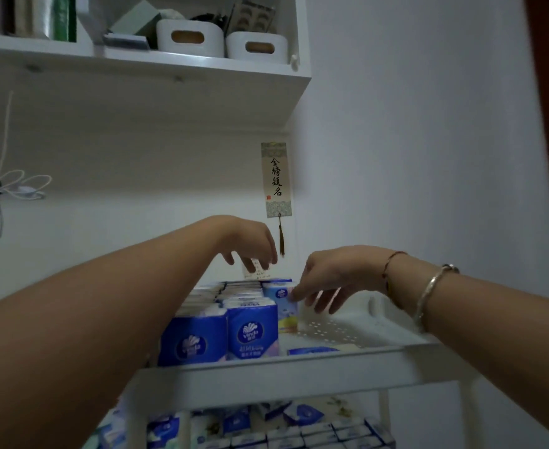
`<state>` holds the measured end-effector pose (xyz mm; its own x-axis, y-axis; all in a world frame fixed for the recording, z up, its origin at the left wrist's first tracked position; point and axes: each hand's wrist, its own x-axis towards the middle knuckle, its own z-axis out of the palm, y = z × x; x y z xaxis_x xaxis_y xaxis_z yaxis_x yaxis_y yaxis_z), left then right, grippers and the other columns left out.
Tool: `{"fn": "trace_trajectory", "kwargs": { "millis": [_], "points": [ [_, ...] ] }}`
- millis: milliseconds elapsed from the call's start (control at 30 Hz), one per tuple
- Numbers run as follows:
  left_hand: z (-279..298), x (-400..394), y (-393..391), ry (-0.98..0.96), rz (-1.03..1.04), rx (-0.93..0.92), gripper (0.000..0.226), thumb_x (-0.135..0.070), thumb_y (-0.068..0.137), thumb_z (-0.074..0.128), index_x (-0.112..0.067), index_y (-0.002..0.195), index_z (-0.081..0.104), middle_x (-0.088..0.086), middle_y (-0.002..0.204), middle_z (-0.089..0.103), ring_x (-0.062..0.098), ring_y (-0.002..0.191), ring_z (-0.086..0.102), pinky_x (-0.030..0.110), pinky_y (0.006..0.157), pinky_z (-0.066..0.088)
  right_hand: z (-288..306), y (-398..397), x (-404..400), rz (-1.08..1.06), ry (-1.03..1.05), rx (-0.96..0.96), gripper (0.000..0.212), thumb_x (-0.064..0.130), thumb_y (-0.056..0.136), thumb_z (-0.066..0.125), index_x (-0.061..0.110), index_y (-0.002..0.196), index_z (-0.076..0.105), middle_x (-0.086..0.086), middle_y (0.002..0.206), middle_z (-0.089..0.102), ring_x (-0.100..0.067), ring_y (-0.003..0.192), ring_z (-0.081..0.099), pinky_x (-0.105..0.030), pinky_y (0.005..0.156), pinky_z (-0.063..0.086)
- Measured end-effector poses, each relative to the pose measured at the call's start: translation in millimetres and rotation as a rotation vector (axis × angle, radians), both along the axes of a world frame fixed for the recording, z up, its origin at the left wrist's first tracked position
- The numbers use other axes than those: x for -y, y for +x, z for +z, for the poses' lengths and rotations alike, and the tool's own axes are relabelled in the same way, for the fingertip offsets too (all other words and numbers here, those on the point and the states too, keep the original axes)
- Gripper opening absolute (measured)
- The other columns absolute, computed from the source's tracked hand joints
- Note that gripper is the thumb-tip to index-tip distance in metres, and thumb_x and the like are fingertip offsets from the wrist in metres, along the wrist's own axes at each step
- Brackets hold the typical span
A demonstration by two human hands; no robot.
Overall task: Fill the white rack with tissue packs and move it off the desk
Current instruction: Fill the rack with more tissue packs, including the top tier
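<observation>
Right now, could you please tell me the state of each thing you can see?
White rack: top tier part filled, right side bare.
Tissue packs: upright in rows at left.
Left hand: fingers hang relaxed above the packs.
Right hand: fingers touch a light-blue pack.

Top tray (380,350): tissue packs (231,315) stand in rows along its left side, front edge to back edge; 1 flat pack (312,350) lies at the front edge, right of them.
Right part: bare tray floor.
Lower tier: more packs (299,429) (partly hidden by the front rail).
Behind: wall (412,157), hanging scroll (275,179).
Above left: shelf (137,76) carrying 2 bins (221,38).
</observation>
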<state>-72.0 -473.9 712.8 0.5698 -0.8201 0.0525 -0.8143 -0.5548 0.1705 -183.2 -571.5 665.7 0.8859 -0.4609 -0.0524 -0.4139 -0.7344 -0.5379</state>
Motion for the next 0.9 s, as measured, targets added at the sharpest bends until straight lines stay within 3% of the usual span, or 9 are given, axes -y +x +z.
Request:
{"fn": "trace_trajectory", "kwargs": {
  "millis": [100,233,367,500,667,800,900],
  "points": [
    [8,-14,-17,-0.030,-0.027,-0.016,0.027,-0.015,0.096,0.049,-0.018,0.119,0.062,-0.003,0.116,0.067,0.015,0.104,0.065,0.046,0.102,0.043,6,-36,-7,0.106,-0.021,-0.218,0.043,0.050,0.083,0.063,0.014,0.108,0.062,0.000,0.100,0.066,-0.013,0.092,0.060,-0.026,0.080,0.049],
    [5,-38,-40,-0.027,-0.056,-0.030,0.025,-0.018,0.098,0.047,-0.018,0.117,0.063,-0.003,0.112,0.069,0.015,0.103,0.065,0.045,0.101,0.042,-2,-68,-15,0.175,-0.037,-0.361,0.029,0.047,0.086,0.060,0.019,0.095,0.064,0.002,0.096,0.064,-0.015,0.092,0.057,-0.027,0.085,0.045],
    [-3,-72,-52,-0.061,-0.080,-0.071,0.026,-0.031,0.097,0.052,-0.022,0.118,0.063,-0.006,0.116,0.067,0.014,0.108,0.061,0.045,0.103,0.041,-7,-71,-21,0.103,-0.019,-0.272,0.018,0.028,0.088,0.065,0.012,0.096,0.063,0.007,0.071,0.065,-0.013,0.077,0.056,-0.026,0.075,0.048],
    [-20,-112,-55,-0.076,-0.077,-0.059,0.034,-0.047,0.093,0.052,-0.031,0.121,0.060,-0.011,0.126,0.058,0.013,0.119,0.053,0.045,0.104,0.040,-4,-73,-30,0.042,-0.039,-0.195,0.019,0.010,0.087,0.066,0.019,0.099,0.055,-0.002,0.089,0.064,-0.018,0.083,0.060,-0.035,0.076,0.053],
    [-42,-139,-53,-0.104,-0.063,-0.150,0.039,-0.051,0.092,0.049,-0.035,0.127,0.051,-0.009,0.127,0.058,0.013,0.116,0.055,0.043,0.103,0.044,10,-87,-44,0.088,-0.098,-0.097,0.024,0.006,0.084,0.068,0.027,0.096,0.061,-0.001,0.101,0.068,-0.015,0.088,0.061,-0.027,0.073,0.051],
    [-51,-141,-56,-0.195,-0.079,-0.225,0.041,-0.044,0.095,0.046,-0.029,0.133,0.049,-0.007,0.124,0.057,0.010,0.109,0.057,0.024,0.081,0.051,12,-80,-65,0.138,-0.061,0.032,0.017,0.006,0.085,0.065,0.016,0.099,0.062,-0.004,0.100,0.067,-0.011,0.084,0.059,-0.021,0.067,0.047],
    [-54,-139,-59,-0.235,-0.083,-0.232,0.035,-0.036,0.099,0.044,-0.027,0.132,0.050,-0.004,0.128,0.055,0.013,0.112,0.056,0.026,0.084,0.053,4,-70,-78,0.165,0.045,0.100,0.019,0.001,0.084,0.066,0.007,0.101,0.059,-0.012,0.102,0.068,-0.013,0.081,0.063,-0.022,0.070,0.052]
  ]
}}
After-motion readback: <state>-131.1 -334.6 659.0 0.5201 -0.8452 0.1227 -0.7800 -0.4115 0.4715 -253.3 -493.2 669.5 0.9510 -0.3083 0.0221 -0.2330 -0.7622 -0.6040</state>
